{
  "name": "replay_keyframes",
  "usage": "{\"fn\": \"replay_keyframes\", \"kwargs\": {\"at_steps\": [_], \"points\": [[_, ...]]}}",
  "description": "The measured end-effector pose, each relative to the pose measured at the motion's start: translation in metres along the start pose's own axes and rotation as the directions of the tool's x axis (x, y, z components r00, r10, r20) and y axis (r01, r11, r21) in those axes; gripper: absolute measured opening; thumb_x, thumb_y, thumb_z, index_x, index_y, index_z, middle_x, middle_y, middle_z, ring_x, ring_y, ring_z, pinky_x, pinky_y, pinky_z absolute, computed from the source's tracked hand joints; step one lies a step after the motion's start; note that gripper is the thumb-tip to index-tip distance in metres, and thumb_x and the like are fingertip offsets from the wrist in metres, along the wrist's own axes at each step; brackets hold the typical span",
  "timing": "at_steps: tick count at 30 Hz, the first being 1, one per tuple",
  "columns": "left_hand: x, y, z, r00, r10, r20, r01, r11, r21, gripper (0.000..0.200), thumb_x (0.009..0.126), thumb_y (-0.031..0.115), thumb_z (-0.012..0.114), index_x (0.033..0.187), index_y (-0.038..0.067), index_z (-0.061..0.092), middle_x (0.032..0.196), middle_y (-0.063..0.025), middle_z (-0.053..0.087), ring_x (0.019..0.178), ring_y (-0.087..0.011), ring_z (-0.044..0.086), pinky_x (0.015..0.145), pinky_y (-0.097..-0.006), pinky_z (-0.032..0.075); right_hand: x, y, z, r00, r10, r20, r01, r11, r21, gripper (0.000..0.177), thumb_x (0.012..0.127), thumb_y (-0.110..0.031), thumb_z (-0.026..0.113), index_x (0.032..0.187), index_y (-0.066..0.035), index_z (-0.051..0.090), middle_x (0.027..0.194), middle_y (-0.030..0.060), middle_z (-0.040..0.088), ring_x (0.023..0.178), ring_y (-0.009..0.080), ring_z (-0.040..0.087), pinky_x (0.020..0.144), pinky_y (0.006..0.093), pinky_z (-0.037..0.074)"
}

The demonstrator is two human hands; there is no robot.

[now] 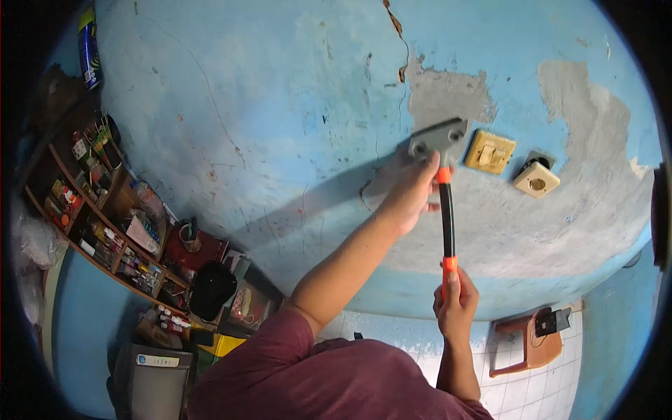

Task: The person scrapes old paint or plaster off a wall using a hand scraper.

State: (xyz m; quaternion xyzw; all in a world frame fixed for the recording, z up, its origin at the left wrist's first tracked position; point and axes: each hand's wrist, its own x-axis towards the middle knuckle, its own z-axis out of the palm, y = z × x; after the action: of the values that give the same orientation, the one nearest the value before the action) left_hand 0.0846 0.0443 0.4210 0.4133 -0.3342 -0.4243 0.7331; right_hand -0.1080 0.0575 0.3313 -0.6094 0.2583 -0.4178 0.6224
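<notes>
Bright wall, fisheye view, corners gone black.
I read the light as coming from the right: the scraper throws a long, soft-edged shadow toward the wall's lower left. On my feed the floor washes near-white, the shelf sits dimmer, and straight lines bow at the edges.

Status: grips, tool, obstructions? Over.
Left grip high, right grip low on grey-headed, orange-and-black scraper. Contact with patchy blue wall unclear. Yellowed square plastic switch close to its right.
</notes>
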Motion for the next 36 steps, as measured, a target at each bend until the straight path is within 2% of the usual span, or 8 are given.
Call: {"fn": "replay_keyframes", "kwargs": {"at_steps": [3,6,10,14,16,25,28,36], "points": [[0.009,-0.004,-0.003,0.999,-0.042,0.013,0.041,0.998,0.046,0.049,0.095,0.062,0.048,0.103,0.016,0.062,0.097,0.0016,0.061,0.095,-0.0144,0.057,0.079,-0.0405,0.043,-0.004,-0.01,-0.001,0.997,0.078,0.0,-0.078,0.997,-0.005,0.038,0.102,-0.031,0.052,0.117,0.002,0.061,0.061,-0.0055,0.043,0.049,0.0028,0.038,0.043,0.0192,0.028],[0.018,0.012,-0.004,0.991,0.103,0.088,-0.106,0.994,0.03,0.049,0.095,0.061,0.048,0.107,0.015,0.06,0.099,0.0004,0.062,0.093,-0.0171,0.059,0.078,-0.0415,0.045,0.005,-0.025,0.013,0.999,0.041,-0.009,-0.041,0.999,0.018,0.035,0.101,-0.029,0.053,0.116,0.002,0.062,0.062,-0.0054,0.044,0.048,0.003,0.038,0.043,0.0193,0.028],[0.009,-0.001,-0.012,0.999,0.027,0.039,-0.031,0.995,0.098,0.047,0.095,0.059,0.05,0.114,0.016,0.057,0.108,-0.0009,0.064,0.097,-0.0178,0.059,0.076,-0.0399,0.048,-0.004,-0.007,0.002,0.994,0.109,0.012,-0.109,0.992,0.063,0.036,0.101,-0.029,0.053,0.117,0.002,0.061,0.062,-0.0044,0.044,0.048,0.0032,0.038,0.043,0.0194,0.029],[0.016,-0.008,-0.013,0.997,0.03,0.077,-0.037,0.995,0.09,0.05,0.095,0.061,0.048,0.114,0.015,0.058,0.108,-0.0002,0.063,0.095,-0.0163,0.059,0.076,-0.0394,0.047,-0.001,0.005,0.012,0.998,0.058,0.001,-0.058,0.998,0.037,0.041,0.103,-0.038,0.045,0.118,-0.001,0.059,0.054,-0.0037,0.041,0.04,0.0045,0.034,0.037,0.0209,0.025],[0.019,0.005,-0.007,0.994,0.078,0.082,-0.086,0.991,0.098,0.052,0.095,0.062,0.047,0.111,0.014,0.059,0.108,0.0,0.063,0.095,-0.0157,0.059,0.077,-0.0388,0.047,0.005,-0.009,0.016,0.998,0.062,0.006,-0.062,0.998,0.023,0.042,0.103,-0.038,0.045,0.117,-0.001,0.059,0.054,-0.0034,0.041,0.04,0.0047,0.034,0.037,0.0209,0.026],[0.023,0.012,-0.002,0.992,0.059,0.113,-0.075,0.987,0.142,0.054,0.096,0.062,0.044,0.104,0.012,0.062,0.096,-0.0009,0.063,0.091,-0.0149,0.06,0.076,-0.0373,0.047,0.001,-0.012,0.015,0.999,0.036,-0.004,-0.036,0.999,0.028,0.043,0.103,-0.039,0.045,0.119,-0.001,0.057,0.056,-0.0031,0.041,0.04,0.0046,0.033,0.036,0.0197,0.025],[0.027,0.024,0.008,0.984,0.115,0.137,-0.139,0.972,0.187,0.054,0.097,0.062,0.042,0.103,0.012,0.062,0.09,-0.0009,0.063,0.092,-0.0144,0.06,0.077,-0.037,0.045,0.009,-0.018,0.01,1.0,0.018,-0.008,-0.017,0.989,0.144,0.042,0.101,-0.037,0.049,0.126,-0.003,0.052,0.061,-0.0004,0.044,0.042,0.0047,0.035,0.035,0.0193,0.025],[0.042,0.06,0.039,0.966,0.113,0.233,-0.163,0.964,0.208,0.058,0.096,0.065,0.038,0.1,0.013,0.062,0.091,-0.0003,0.063,0.091,-0.0145,0.061,0.079,-0.0382,0.044,0.012,-0.057,0.02,0.999,-0.038,-0.013,0.039,0.976,0.213,0.039,0.103,-0.03,0.047,0.129,-0.002,0.049,0.064,-0.0007,0.046,0.045,0.0045,0.037,0.037,0.0197,0.03]]}}
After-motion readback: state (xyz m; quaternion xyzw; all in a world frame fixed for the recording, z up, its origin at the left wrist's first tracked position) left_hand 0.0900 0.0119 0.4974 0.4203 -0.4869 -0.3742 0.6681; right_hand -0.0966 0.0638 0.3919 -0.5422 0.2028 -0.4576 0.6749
